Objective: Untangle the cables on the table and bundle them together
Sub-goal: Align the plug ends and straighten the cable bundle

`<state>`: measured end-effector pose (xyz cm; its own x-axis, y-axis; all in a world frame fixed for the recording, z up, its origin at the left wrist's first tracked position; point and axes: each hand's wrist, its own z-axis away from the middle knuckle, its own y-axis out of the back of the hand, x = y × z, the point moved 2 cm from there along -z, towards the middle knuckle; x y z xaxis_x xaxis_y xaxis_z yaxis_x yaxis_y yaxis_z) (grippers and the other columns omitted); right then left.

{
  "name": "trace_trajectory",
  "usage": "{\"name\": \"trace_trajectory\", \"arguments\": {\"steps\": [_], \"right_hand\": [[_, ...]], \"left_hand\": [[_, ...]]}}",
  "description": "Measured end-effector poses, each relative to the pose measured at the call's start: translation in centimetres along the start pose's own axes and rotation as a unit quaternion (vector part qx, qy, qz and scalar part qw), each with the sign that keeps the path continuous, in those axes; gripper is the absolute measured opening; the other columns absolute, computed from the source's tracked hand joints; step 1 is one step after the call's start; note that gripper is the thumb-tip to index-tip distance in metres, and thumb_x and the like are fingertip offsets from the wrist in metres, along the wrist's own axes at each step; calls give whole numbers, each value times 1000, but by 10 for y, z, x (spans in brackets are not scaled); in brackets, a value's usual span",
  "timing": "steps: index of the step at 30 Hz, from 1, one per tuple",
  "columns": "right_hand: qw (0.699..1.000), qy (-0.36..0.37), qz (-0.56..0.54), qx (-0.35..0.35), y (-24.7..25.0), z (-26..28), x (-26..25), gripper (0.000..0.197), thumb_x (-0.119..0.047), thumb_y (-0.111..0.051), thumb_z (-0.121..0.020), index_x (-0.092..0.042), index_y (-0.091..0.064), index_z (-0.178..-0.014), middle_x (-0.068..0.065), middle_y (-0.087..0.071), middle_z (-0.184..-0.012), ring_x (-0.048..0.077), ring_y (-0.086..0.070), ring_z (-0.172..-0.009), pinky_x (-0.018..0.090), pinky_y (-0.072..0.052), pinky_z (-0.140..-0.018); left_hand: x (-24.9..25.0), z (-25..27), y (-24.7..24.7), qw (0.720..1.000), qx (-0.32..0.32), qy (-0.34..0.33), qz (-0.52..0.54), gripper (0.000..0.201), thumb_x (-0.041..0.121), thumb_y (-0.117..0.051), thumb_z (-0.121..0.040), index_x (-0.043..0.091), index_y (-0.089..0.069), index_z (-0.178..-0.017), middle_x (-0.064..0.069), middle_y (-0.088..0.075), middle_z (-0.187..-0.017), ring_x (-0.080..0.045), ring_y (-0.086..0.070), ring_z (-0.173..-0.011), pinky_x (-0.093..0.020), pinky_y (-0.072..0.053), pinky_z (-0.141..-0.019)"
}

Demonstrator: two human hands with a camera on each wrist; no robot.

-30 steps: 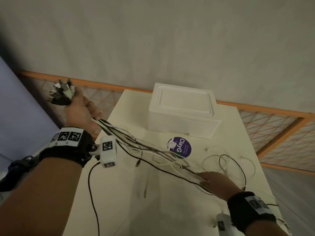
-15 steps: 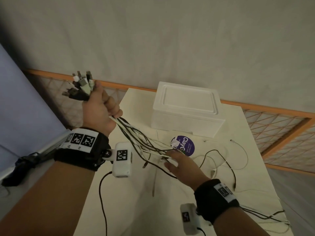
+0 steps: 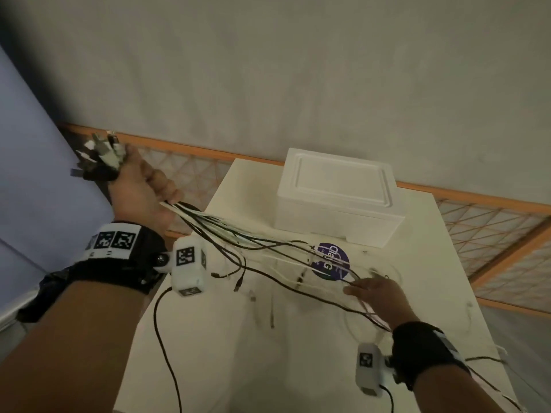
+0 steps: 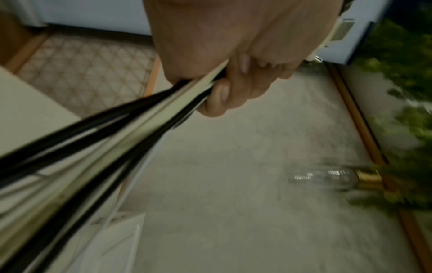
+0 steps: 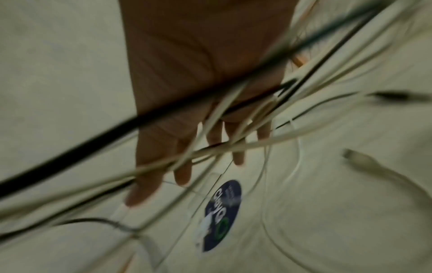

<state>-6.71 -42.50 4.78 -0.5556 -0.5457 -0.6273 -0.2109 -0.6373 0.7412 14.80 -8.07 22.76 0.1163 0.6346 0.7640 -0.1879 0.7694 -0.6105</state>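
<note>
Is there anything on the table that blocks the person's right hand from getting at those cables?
Nothing visible does. The right hand already lies among the cables, fingers straight with strands running between them. The white foam box sits farther back on the table, clear of the hand. The left hand grips the plug ends.

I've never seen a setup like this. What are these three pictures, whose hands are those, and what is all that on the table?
No machine here: a person wears three cameras. The wide picture comes from the head, looking down; the other two come from small white cameras strapped at each wrist, looking along the fingers.

The left hand is raised beside the table and grips a bunch of black and white cables, their plugs sticking out above the fist. The cables stretch down to the right hand, whose straight, spread fingers run through the strands just above the table. Loose cable ends lie on the table, along with a white foam box and a round purple sticker.
</note>
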Motion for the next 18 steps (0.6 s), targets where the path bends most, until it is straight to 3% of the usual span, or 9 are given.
{"name": "trace_trajectory", "arguments": {"steps": [2,3,4,6,8,10,13,15,18], "right_hand": [[994,2,106,-37,2,3,1,73,-70,-75,-52,-40,-63,-118,10,-33,-152,22,-26,-142,34,-29,-111],[981,-6,162,-111,0,6,-2,84,-70,-73,-56,-40,-51,-132,9,-9,-159,24,-22,-143,38,-26,-114],[965,-8,200,-171,-1,11,-12,88,-64,-74,-63,-38,-41,-140,7,0,-160,24,-25,-142,38,-27,-114],[947,28,236,-216,4,22,-46,75,-50,-72,-75,-35,-39,-142,1,-24,-156,19,-38,-134,30,-32,-109],[934,113,278,-193,12,37,-95,59,-46,-67,-82,-34,-46,-137,-7,-45,-143,13,-44,-127,27,-35,-105],[935,209,270,-94,10,54,-143,52,-47,-62,-85,-33,-49,-134,-10,-50,-137,11,-46,-125,27,-34,-103],[939,316,130,40,-9,67,-196,72,-52,-69,-74,-30,-42,-136,-9,-48,-135,14,-41,-128,38,-26,-110],[947,289,134,-40,-33,64,-205,62,-44,-70,-73,-26,-42,-126,-4,-58,-123,19,-49,-118,43,-31,-106],[964,209,117,-115,-60,47,-155,15,-24,-57,-82,-21,-47,-91,6,-66,-91,31,-62,-90,35,-46,-75]], "left_hand": [[-7,0,1,1000,-2,7,-4,57,54,-47,-94,23,-27,-51,7,-16,-45,-11,-11,-39,-17,-16,-37],[-16,2,1,1000,-9,8,-14,56,54,-48,-93,23,-27,-51,7,-17,-44,-11,-12,-37,-16,-17,-36],[-26,5,-1,999,-20,10,-25,56,52,-49,-93,24,-28,-50,7,-18,-42,-10,-13,-35,-16,-17,-36],[-44,13,-6,998,-50,19,-37,57,48,-51,-94,23,-32,-46,7,-20,-40,-11,-14,-34,-18,-17,-37],[-57,21,-14,995,-80,32,-43,57,43,-50,-95,23,-34,-45,7,-21,-39,-11,-16,-33,-19,-17,-39],[-68,30,-20,992,-105,49,-52,53,42,-49,-96,22,-30,-50,7,-21,-38,-11,-17,-32,-20,-16,-41],[-86,51,-30,985,-146,80,-41,52,40,-48,-97,20,-25,-55,5,-17,-41,-12,-15,-35,-23,-17,-44],[-88,63,-36,980,-177,87,-32,53,39,-46,-98,20,-27,-52,4,-18,-41,-12,-16,-34,-21,-20,-42],[-62,59,-39,977,-205,52,-22,52,41,-45,-97,21,-28,-52,6,-20,-40,-11,-17,-34,-21,-22,-41]]}}
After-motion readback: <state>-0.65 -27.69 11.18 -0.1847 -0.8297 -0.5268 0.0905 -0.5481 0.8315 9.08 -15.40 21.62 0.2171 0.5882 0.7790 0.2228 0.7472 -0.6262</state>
